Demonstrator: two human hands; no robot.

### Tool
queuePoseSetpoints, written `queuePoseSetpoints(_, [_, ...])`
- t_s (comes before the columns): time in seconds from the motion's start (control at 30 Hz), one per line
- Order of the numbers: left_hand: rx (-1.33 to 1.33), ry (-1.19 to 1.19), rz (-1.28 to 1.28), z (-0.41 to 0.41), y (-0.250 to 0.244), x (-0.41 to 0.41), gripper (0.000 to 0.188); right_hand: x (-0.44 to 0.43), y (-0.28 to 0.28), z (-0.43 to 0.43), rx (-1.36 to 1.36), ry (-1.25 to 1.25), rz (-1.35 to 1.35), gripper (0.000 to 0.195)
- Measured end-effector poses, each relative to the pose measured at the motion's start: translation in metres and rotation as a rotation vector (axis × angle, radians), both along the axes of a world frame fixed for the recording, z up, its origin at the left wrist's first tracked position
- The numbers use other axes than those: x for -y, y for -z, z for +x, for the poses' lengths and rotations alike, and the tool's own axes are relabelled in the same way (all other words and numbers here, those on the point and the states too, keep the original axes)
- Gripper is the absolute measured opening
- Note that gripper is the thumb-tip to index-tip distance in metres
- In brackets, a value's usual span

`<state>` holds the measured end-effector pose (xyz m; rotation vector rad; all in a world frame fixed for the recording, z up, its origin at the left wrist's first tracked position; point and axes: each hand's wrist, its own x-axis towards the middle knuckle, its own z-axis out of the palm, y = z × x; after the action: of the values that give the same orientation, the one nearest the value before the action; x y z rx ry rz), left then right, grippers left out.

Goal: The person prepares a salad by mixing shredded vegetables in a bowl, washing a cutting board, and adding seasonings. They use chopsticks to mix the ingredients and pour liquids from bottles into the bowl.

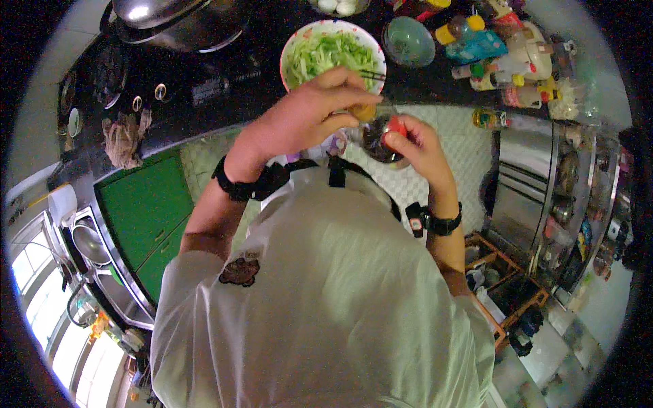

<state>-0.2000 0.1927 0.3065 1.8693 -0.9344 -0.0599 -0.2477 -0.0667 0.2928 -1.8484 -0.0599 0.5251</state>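
In front of me, my right hand (421, 148) grips a dark bottle or jar (375, 136) that has a red patch on its side. Above it, my left hand (314, 109) reaches across with bent fingers around a small yellow-orange cap (363, 111). Blur hides whether the cap still touches the bottle. Just beyond my hands, a white bowl with a red-patterned rim (283, 66) holds shredded green vegetable (331, 53). Dark chopsticks (373, 75) rest at the bowl's right side. My left forearm and fingers overlap the bowl's near edge.
A green bowl (409, 42) stands right of the vegetable bowl on the dark counter (265, 102). Several bottles and packets (502, 66) crowd the far right. At left are a large metal pot (178, 30), a stove burner (108, 74), a brown cloth (125, 137) and a sink (120, 296).
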Motion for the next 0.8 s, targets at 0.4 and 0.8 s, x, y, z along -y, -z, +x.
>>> queuePoseSetpoints(0.4, [-0.044, -0.465, -0.067, 0.001, 0.005, -0.02, 0.022, 0.0, -0.001, 0.009, 0.153, -0.058, -0.242, 0.023])
queuePoseSetpoints(0.8, [-0.465, -0.773, -0.215, -0.038, 0.05, -0.087, 0.022, -0.021, -0.01, 0.04, 0.338, -0.092, -0.585, 0.031])
